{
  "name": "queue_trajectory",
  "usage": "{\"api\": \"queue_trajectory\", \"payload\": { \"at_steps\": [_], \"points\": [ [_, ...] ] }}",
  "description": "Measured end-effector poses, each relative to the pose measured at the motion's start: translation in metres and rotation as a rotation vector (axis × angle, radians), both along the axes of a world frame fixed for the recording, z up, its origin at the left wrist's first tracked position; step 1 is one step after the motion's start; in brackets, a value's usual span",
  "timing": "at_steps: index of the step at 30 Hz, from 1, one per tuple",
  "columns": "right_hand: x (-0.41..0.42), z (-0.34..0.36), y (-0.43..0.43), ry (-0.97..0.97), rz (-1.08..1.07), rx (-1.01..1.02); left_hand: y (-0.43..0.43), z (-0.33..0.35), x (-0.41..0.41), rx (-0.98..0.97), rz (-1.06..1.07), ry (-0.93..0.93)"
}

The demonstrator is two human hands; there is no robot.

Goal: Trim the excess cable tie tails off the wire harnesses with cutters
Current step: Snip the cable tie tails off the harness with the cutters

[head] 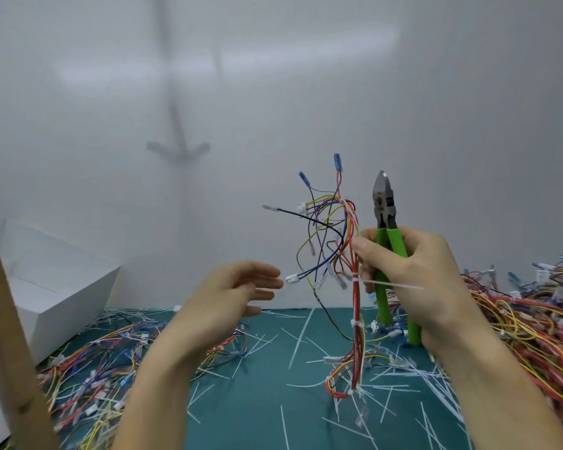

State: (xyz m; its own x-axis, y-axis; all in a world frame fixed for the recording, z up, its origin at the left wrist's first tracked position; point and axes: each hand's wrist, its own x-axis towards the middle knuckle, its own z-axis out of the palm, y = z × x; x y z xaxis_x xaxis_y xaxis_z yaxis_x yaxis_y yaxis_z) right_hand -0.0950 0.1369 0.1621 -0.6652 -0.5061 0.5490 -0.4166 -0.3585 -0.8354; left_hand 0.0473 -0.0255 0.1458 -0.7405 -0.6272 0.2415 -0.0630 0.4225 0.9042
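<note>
Plenty of snipped white tails [299, 336] down already. My right hand [413, 271] grips green-handled steel cutters [384, 203] plus a multicoloured wire harness [355, 297], its white plastic tie tail [394, 285] still uncut; left hand [234, 290] is empty, fingers spread.

Green-handled cutters [391, 241], red-bundled harness [355, 287], white tie tail [394, 285], teal mat [257, 414].

This looks like a small workshop station for cable assembly work, closed in by plain white walls [436, 92]. The table [251, 417] has a green-blue top, with big heaps of coloured wire bundles [88, 368] on its left and right sides, and many cut white plastic strips [301, 337] lie scattered between them. A pair of green-handled cutters [384, 206] and a white box [69, 287] at the left edge also fit such a work place.
</note>
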Motion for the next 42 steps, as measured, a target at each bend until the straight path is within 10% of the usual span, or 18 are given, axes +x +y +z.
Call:
{"api": "queue_trajectory", "payload": {
  "at_steps": [8, 14, 42],
  "points": [
    [-0.005, 0.002, 0.007, -0.01, 0.01, -0.06, 0.006, -0.016, -0.009, -0.011, -0.405, -0.108],
    [-0.008, 0.001, 0.006, -0.025, -0.025, -0.045, 0.007, 0.0, 0.01, 0.167, -0.469, 0.171],
    [0.009, -0.002, -0.002, 0.602, -0.156, 0.389, 0.044, 0.018, -0.012, 0.266, -0.063, 0.475]
  ]
}}
